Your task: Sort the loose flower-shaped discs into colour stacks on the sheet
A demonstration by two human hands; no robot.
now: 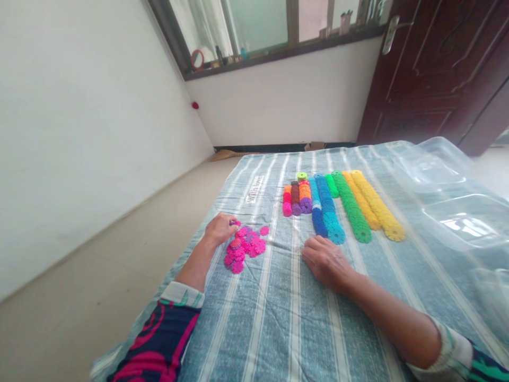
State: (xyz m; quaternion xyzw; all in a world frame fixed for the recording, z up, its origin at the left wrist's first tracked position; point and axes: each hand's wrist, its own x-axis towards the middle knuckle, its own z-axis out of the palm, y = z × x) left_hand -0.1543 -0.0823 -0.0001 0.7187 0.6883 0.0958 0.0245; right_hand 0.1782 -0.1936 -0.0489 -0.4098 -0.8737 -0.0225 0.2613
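A loose pile of pink and purple notched plastic discs point(246, 245) lies on the striped cloth. At its far left edge, my left hand point(220, 230) is closed in a pinch on a purplish-pink disc point(237, 223). My right hand point(326, 263) rests on the cloth with its fingers curled, just in front of the blue disc rows; whatever is under those fingers is hidden. Overlapping discs form rows by colour: yellow point(379, 209), green point(353, 212), blue point(326, 193), and shorter red and pink point(287, 200), brown and purple point(295, 199), and orange and purple point(305, 196) ones.
Clear plastic containers point(463, 215) stand along the right side of the table. The cloth point(274, 318) bears a "With love" print point(255, 189) near the far left edge. Beyond are a wall, a window sill point(286, 53) with small items, and a dark red door point(433, 69).
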